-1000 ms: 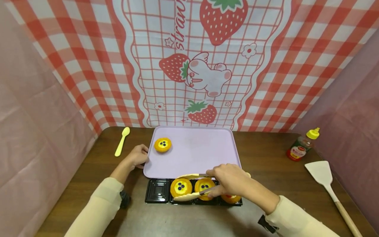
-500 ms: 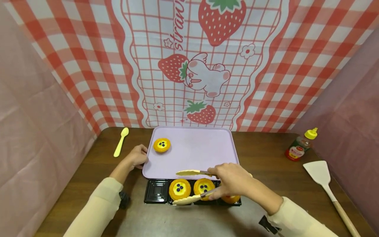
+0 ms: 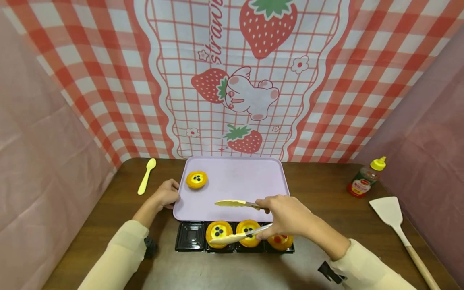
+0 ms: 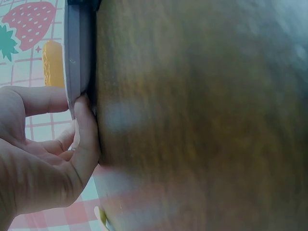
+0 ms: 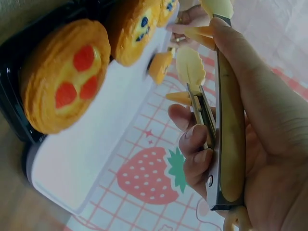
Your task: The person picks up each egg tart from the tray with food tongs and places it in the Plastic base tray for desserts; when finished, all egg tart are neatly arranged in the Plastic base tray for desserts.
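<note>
My left hand point(image 3: 168, 194) pinches the left edge of a lilac tray point(image 3: 246, 177), thumb and fingers on either side of the rim in the left wrist view. An egg tart point(image 3: 196, 179) with blueberries sits at the tray's upper left. My right hand point(image 3: 290, 215) grips cream-tipped tongs point(image 5: 228, 125), their arms spread wide with nothing between the tips. Below them a black plastic box point(image 3: 191, 236) holds two blueberry tarts and, at its right end, a tart with red pieces point(image 5: 67, 72). One tong arm crosses over the blueberry tarts; the other is over the tray.
A yellow spoon point(image 3: 146, 176) lies left of the tray. At the right stand a sauce bottle point(image 3: 364, 181) with a yellow cap and, nearer, a white spatula point(image 3: 389, 213) with a wooden handle. A strawberry-print cloth point(image 3: 246, 92) hangs behind the table.
The tongs have spread wider, and my right hand has shifted slightly up toward the tray. My left hand stays on the tray edge; the tarts keep their places.
</note>
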`<state>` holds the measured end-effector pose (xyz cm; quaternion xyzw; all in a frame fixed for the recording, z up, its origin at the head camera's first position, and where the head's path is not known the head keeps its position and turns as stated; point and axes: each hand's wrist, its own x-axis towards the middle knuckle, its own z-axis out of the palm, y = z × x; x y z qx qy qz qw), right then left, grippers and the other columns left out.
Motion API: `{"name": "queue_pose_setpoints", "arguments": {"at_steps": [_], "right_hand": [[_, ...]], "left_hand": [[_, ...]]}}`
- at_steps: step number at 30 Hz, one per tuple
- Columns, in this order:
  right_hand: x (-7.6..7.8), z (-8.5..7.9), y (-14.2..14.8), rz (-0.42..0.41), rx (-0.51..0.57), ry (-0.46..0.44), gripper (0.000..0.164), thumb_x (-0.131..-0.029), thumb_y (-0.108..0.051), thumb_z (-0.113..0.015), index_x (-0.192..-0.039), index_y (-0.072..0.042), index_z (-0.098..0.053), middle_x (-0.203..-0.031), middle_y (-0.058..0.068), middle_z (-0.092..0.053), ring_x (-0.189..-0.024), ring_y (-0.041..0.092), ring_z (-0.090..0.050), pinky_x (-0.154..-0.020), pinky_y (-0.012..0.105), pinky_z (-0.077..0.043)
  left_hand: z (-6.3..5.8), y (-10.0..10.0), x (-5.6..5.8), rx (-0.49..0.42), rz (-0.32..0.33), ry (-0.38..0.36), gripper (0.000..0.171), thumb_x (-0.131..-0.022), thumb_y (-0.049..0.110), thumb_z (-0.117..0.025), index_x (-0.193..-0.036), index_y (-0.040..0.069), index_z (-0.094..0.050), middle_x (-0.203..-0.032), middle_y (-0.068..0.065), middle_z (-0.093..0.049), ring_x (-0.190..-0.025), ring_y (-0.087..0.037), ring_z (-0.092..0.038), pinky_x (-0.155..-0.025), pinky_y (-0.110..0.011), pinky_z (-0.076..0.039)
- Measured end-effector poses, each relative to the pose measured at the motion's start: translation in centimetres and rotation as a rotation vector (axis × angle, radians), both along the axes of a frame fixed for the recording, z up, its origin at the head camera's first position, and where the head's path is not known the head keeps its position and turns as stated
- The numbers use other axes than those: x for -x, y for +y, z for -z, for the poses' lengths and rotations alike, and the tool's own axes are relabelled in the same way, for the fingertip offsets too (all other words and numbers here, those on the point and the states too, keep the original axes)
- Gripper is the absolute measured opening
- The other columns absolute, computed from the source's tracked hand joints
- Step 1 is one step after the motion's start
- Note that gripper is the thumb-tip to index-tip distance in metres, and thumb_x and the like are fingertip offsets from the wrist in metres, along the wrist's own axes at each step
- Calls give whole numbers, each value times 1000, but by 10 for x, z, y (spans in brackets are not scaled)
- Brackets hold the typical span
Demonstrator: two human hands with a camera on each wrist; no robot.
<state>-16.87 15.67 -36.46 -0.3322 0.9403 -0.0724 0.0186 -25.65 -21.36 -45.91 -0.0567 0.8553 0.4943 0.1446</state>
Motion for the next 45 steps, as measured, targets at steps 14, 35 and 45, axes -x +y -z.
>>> {"name": "queue_pose_setpoints", "arguments": {"at_steps": [14, 35, 45], "right_hand": [[7, -19, 7, 46, 34, 35, 91, -53, -83, -61, -116, -18, -65, -85, -12, -62, -68, 5, -51, -57, 23, -45], [82, -49, -37, 80, 48, 31, 94, -54, -76, -70, -122, -11, -62, -100, 1, -69, -79, 14, -62, -66, 32, -53], [120, -35, -53, 132, 46, -6, 75, -54, -69, -75, -102, -12, -69, -85, -2, -66, -67, 15, -55, -57, 30, -48]], "left_hand": [[1, 2, 0, 19, -34, -17, 44, -68, -7, -53, -110, -4, -41, -91, -14, -50, -71, -22, -54, -49, -37, -54], [3, 1, 3, -6, -44, 0, 43, -65, -9, -51, -106, -4, -42, -84, -10, -50, -68, -20, -52, -47, -36, -52], [3, 1, 2, 7, -52, -1, 43, -65, -8, -52, -106, -3, -42, -85, -11, -51, -67, -20, -52, -47, -35, -52]]}}
